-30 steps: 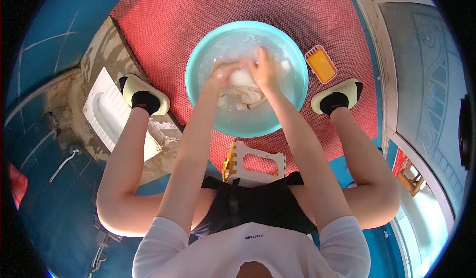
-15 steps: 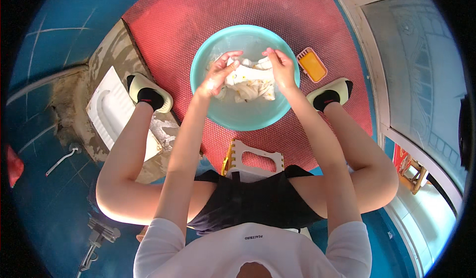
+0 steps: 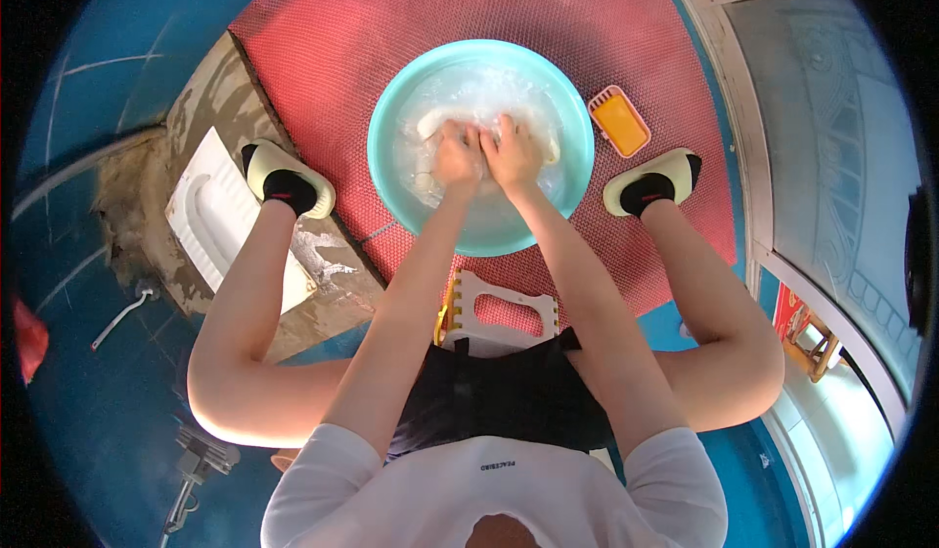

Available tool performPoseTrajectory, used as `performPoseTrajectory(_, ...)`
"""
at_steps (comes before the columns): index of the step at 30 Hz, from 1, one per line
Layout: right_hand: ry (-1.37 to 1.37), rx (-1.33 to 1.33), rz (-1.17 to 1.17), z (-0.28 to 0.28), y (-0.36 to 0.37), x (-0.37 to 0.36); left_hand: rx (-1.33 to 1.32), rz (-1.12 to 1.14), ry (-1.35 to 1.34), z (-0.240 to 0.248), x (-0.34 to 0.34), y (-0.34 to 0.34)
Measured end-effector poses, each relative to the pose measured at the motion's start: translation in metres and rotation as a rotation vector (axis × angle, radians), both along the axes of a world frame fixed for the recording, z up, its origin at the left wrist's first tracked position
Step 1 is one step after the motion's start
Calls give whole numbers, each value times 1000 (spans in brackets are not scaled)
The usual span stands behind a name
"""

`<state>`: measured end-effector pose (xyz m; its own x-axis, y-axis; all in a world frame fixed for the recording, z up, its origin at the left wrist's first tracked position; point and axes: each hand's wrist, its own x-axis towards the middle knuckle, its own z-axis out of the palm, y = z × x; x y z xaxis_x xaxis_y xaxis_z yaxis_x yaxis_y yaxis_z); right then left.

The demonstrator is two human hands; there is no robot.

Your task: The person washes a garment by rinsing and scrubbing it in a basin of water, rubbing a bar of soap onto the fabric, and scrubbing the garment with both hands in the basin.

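White shirt (image 3: pixel 509 494) and black shorts (image 3: pixel 499 401) lie nearest, at six o'clock from the basin's centre. Just past the shorts, also at six, stands a white step stool (image 3: pixel 468 308) with a yellow side. Beyond it a turquoise basin (image 3: pixel 381 147) rests on a red textured mat (image 3: pixel 646 30), holding cloudy, sudsy water (image 3: pixel 489 81).

The left hand (image 3: pixel 458 157) and right hand (image 3: pixel 514 155) sit side by side, close together near the basin's middle, the right slightly toward three o'clock. Their fingers bend down into the suds; froth and blur cover the tips, so I cannot tell whether they are clamped on anything. White cloth (image 3: pixel 431 124) lies in the water under and around them, one fold showing toward ten o'clock.

Outside the rim, between two and three, lies a pink-edged dish (image 3: pixel 634 147) with an orange-yellow block (image 3: pixel 620 122). Pale slippers with black socks flank the basin: the right slipper (image 3: pixel 675 172) just past three, the left slipper (image 3: pixel 318 201) just short of nine. Farther off, a white squat pan (image 3: pixel 210 220) lies between eight and nine, and a frosted door (image 3: pixel 831 137) stands at three.
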<state>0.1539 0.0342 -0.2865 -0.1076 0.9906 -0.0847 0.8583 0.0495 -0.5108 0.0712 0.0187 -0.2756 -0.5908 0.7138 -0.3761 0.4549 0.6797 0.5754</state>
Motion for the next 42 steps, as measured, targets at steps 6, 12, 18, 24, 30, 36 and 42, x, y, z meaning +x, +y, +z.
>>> performPoseTrajectory(6, 64, -635, 88, -55, -31, -46, -274, -172, 252, -42, -44, -38)
performPoseTrajectory(12, 72, -389, -27, -245, -66, 55, -437, -551, 217, -226, 5, -52)
performPoseTrajectory(18, -112, -245, 158, -125, -19, 0, -622, -889, 497, -267, -80, -57)
performPoseTrajectory(24, -43, -159, 88, -43, 7, 44, -321, -549, 3, -74, 13, 9)
performPoseTrajectory(30, 468, -101, -176, 26, -1, 10, 163, -178, -406, -1, -60, 2)
performPoseTrajectory(36, 692, -236, -118, 56, 0, 32, 236, -81, -623, 50, -47, -5)
performPoseTrajectory(42, 424, -366, -38, 73, -20, 34, 187, -89, -373, 67, -37, -20)
